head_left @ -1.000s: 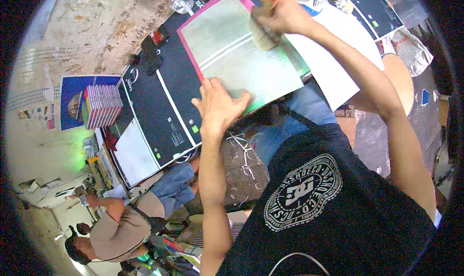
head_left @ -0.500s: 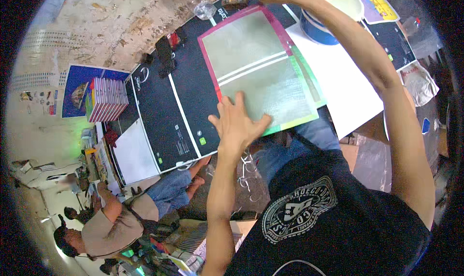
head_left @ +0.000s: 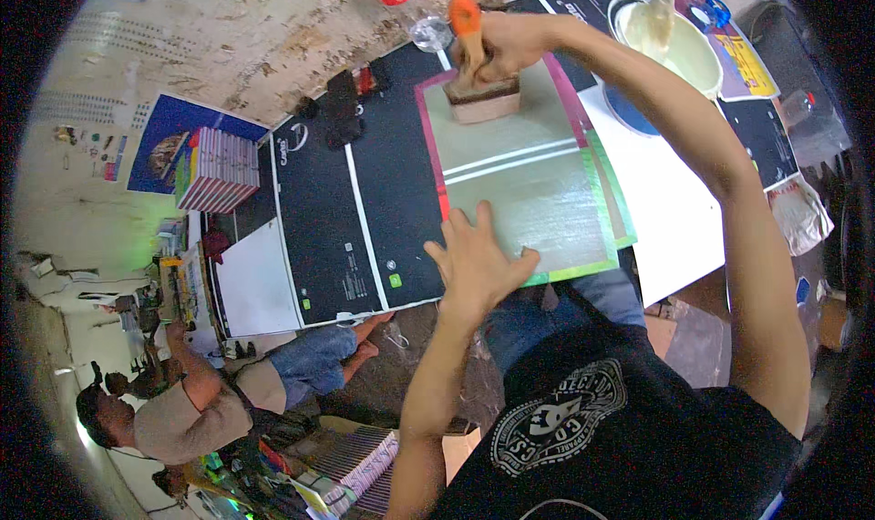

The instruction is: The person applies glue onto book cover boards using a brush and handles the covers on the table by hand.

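My right hand [head_left: 512,46] grips a wide flat brush [head_left: 488,107] with an orange-tipped handle. The brush rests on the far part of a greyish sheet [head_left: 510,142] edged with pink and green strips, two white bands across its middle. My left hand [head_left: 478,263] lies with fingers spread on the sheet's near left edge. A second similar green-edged sheet [head_left: 612,187] shows from underneath on the right. Beyond my right forearm stands a blue-and-white bucket [head_left: 697,64] of pale, creamy stuff, with a stick-like handle standing in it.
Black boards with white lines [head_left: 319,219] cover the table. White paper [head_left: 674,210] lies to the right. At left are a stack of books [head_left: 219,169] and a white sheet [head_left: 260,288]. A clear bottle [head_left: 430,34] lies far back. Another person [head_left: 196,415] sits at lower left.
My right hand has come down from the far edge onto the sheet with the brush. My left hand stays spread on the sheet. The whole view has shifted slightly.
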The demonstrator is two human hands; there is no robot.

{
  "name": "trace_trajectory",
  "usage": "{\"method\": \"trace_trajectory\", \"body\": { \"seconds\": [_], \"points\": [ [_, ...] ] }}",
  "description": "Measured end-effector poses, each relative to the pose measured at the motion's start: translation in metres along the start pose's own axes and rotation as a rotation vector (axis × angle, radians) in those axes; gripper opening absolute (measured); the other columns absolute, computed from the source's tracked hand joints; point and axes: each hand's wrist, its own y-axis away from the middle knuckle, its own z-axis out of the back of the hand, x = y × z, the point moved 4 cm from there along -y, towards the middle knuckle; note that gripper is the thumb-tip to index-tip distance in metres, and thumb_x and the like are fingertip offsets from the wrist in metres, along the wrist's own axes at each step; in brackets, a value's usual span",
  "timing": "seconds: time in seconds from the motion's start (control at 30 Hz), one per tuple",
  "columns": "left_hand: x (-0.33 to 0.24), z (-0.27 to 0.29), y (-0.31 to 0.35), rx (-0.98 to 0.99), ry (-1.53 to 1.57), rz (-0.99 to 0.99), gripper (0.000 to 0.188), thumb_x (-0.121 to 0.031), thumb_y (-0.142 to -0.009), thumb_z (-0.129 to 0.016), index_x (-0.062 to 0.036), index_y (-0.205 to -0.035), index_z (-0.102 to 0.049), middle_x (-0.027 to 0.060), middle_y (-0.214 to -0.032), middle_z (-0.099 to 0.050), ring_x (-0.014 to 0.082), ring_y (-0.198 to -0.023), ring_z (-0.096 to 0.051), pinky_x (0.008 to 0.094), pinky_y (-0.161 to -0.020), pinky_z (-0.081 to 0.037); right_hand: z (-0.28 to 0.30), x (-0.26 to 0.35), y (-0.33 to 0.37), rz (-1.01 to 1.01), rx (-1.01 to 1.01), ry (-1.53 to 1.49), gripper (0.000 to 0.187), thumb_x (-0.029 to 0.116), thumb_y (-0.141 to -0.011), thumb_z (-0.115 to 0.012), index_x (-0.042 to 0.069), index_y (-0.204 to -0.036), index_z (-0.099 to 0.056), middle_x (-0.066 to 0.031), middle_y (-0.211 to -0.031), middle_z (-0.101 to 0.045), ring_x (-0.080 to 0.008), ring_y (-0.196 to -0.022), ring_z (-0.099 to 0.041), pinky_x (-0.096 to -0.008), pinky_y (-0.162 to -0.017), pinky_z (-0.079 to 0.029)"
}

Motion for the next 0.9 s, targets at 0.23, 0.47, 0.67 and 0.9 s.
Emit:
{"method": "trace_trajectory", "body": {
  "seconds": [0.23,0.47,0.67,0.9],
  "points": [
    [-0.006,0.004,-0.001,0.079,-0.001,0.086,0.088,-0.055,-0.065,-0.071,-0.0075,-0.132,-0.042,0.0231,-0.123,-0.042,0.0383,-0.119,-0.044,0.0603,-0.096,-0.030,0.013,-0.016,-0.071,-0.133,-0.013,0.154,0.029,0.029,-0.078,-0.072,0.003,-0.087,-0.063,-0.0152,-0.078,-0.064,-0.0294,-0.069,-0.062,-0.0402,-0.063,-0.048],
    [-0.015,0.006,-0.006,0.069,0.054,0.070,0.087,-0.052,-0.063,-0.074,-0.0076,-0.131,-0.041,0.0232,-0.121,-0.043,0.0397,-0.118,-0.043,0.0601,-0.093,-0.032,0.004,-0.024,-0.113,0.000,-0.037,0.112,0.025,0.018,-0.070,-0.072,0.002,-0.086,-0.062,-0.0153,-0.078,-0.065,-0.0257,-0.072,-0.064,-0.0399,-0.064,-0.048],
    [-0.007,0.005,-0.002,0.045,0.056,0.055,0.085,-0.051,-0.065,-0.073,-0.0051,-0.130,-0.042,0.0231,-0.120,-0.044,0.0385,-0.118,-0.043,0.0611,-0.093,-0.032,-0.019,0.005,-0.107,0.082,0.169,0.016,0.025,0.022,-0.075,-0.074,0.004,-0.089,-0.065,-0.0127,-0.077,-0.067,-0.0231,-0.077,-0.065,-0.0381,-0.069,-0.049],
    [0.021,0.009,0.006,-0.061,0.158,-0.011,0.084,-0.051,-0.066,-0.072,-0.0038,-0.129,-0.043,0.0190,-0.119,-0.046,0.0359,-0.116,-0.045,0.0581,-0.093,-0.033,0.013,0.037,-0.058,-0.012,-0.254,-0.054,0.028,0.031,-0.079,-0.068,0.004,-0.084,-0.066,-0.0160,-0.084,-0.066,-0.0316,-0.076,-0.065,-0.0434,-0.067,-0.050]
  ]
}}
